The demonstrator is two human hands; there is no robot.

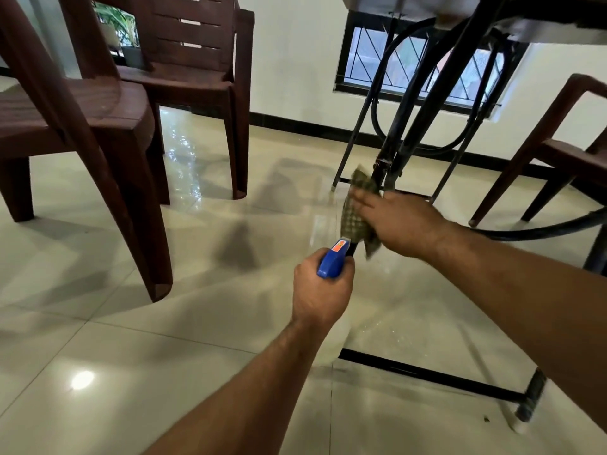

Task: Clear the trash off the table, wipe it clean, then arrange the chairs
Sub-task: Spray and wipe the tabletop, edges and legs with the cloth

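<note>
Cloth (354, 215) in a green check sits bunched low against the dark metal leg (392, 159) of the table (558, 32), just above the floor. The right hand (400, 224) holds it there, fingers stretched forward over the top of the fabric; the thumb is hidden underneath and the whole hand is blurred. One corner of the fabric hangs below the palm.

Just beside it, nearer the person, the left hand (323, 292) is wrapped tight around the neck of a spray bottle (333, 262), whose blue head points toward the fabric.

Glossy pale tiles (147, 356) spread all around. Two brown plastic chairs stand to the left, one close (82, 110) and one behind it (197, 60); a third chair (565, 152) stands to the right beyond the table frame. A barred window (368, 57) sits in the white wall behind.
</note>
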